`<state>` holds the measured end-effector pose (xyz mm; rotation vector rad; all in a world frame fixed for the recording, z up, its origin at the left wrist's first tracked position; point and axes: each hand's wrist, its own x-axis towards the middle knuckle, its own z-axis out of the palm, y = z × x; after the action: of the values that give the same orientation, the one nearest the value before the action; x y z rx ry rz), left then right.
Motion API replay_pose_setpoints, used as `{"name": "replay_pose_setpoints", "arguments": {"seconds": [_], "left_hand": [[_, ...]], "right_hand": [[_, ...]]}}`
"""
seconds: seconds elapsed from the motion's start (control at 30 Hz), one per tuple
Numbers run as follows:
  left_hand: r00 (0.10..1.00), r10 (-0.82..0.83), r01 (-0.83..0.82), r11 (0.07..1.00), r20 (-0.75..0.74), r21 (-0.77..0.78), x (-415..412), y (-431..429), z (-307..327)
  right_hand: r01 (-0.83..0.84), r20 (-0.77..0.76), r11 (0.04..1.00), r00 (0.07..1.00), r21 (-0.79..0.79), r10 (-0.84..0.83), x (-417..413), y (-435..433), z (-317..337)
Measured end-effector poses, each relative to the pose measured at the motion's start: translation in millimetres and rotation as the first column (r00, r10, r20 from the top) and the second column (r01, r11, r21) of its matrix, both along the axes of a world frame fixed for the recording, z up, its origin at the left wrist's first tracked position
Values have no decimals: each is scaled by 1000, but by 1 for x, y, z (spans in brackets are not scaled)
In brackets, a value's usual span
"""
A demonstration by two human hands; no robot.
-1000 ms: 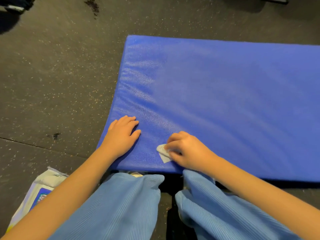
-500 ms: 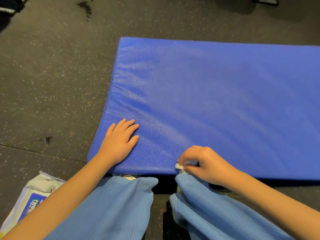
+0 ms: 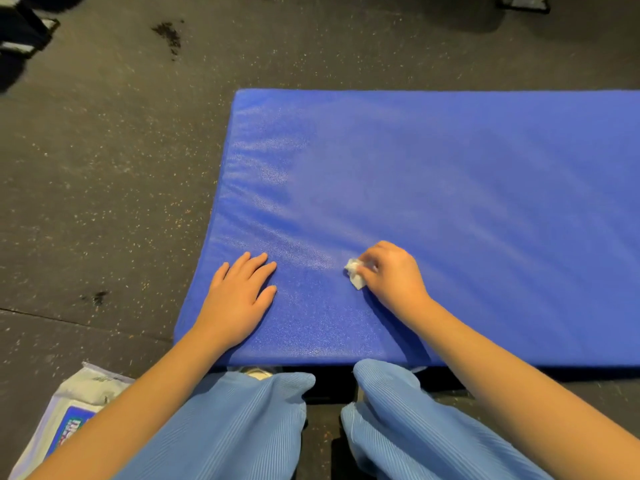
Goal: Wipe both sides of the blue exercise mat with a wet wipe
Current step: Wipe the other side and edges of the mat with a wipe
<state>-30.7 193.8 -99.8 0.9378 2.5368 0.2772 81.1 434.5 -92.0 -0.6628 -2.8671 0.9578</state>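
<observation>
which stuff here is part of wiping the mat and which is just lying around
Part of the job:
blue mat, flat on the floor
wet wipe, crumpled, held by the right hand on the mat
left hand, flat on the mat
white pack with a blue label, probably the wipes

Just lying about:
dark gear, top left corner
dark object, top right edge
dark floor stain

Speckled floor [image 3: 104, 168] — mat [image 3: 450, 185], wipes pack [image 3: 74, 410].

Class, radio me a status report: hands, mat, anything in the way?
Left hand flat on blue foam exercise mat. Right hand pinches crumpled white wet wipe against mat. White wipes packet lies off mat, on dark floor.
</observation>
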Motion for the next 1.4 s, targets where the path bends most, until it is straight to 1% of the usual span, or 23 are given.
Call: {"name": "replay_pose_setpoints", "arguments": {"seconds": [0.03,0.13,0.2,0.3,0.37,0.43,0.5,0.57,0.6,0.67,0.73,0.8,0.87,0.93,0.97,1.03,1.1,1.13,1.17,1.2,1.27,1.33,1.4], "left_hand": [[1000,3,-3,1000,0,-4,0,0,1],[1000,-2,2,1000,-9,-9,2,0,2],[1000,-4,4,1000,-15,-6,2,0,2],[1000,-10,10,1000,-5,-17,1,0,2],[1000,-12,12,1000,5,-6,-4,0,2],[1000,-22,22,999,-16,28,-10,3,0],[999,-22,24,998,-40,58,-16,8,-2],[1000,-8,9,1000,-19,28,-19,13,-4],[1000,-9,9,1000,-7,-2,-20,15,-6],[1000,-22,22,999,-7,-42,-19,17,-10],[1000,-21,20,999,-20,-46,-17,17,-13],[999,-19,17,999,-30,-40,-17,15,-14],[999,-26,24,999,-43,-39,-17,15,-16],[998,-31,28,998,-57,-48,-17,14,-16],[997,-32,29,998,-63,-51,-16,14,-17],[998,-35,31,998,-57,-62,-17,14,-17],[998,-41,37,997,-56,-61,-18,14,-18],[997,-46,43,998,-59,-56,-19,15,-18],[997,-49,46,998,-63,-46,-20,15,-17],[997,-47,45,999,-63,-31,-23,16,-17],[998,-39,39,999,-39,5,-32,20,-15],[999,-36,36,999,-1,1,-42,23,-13],[998,-44,47,997,42,-56,-50,25,-14]], "right_hand": [[-15,-17,1000,1000,-16,15,-2,-12,3],[-241,-84,966,969,-90,233,13,-41,8],[-315,-70,943,948,-103,309,17,-36,6],[-251,16,968,968,-4,251,-4,-10,-3],[-165,17,984,986,72,164,-20,-2,-9],[-135,28,990,991,51,133,-25,-4,-12],[-276,7,961,961,-26,277,-12,-14,-5],[-418,3,906,908,-72,419,1,-16,2],[-436,19,897,899,-70,439,0,-10,3],[-356,62,934,932,-1,356,-15,10,-5],[-196,86,977,978,84,189,-36,26,-20],[-100,102,993,990,68,93,-47,21,-24],[-229,39,973,973,14,228,-42,3,-20],[-440,-14,897,898,-29,440,-30,-7,-15],[-490,-9,871,872,-40,490,-30,-2,-17],[-441,31,897,898,32,440,-45,18,-24],[-235,83,964,971,122,226,-62,36,-33],[-146,78,981,987,127,137,-68,38,-34],[-119,53,988,992,102,114,-71,34,-32],[-160,7,986,987,57,160,-71,25,-29],[-382,-79,924,921,-6,381,-62,2,-24],[-569,-51,822,822,-21,567,-58,0,-24],[-589,-3,808,808,33,589,-72,18,-30]]}}
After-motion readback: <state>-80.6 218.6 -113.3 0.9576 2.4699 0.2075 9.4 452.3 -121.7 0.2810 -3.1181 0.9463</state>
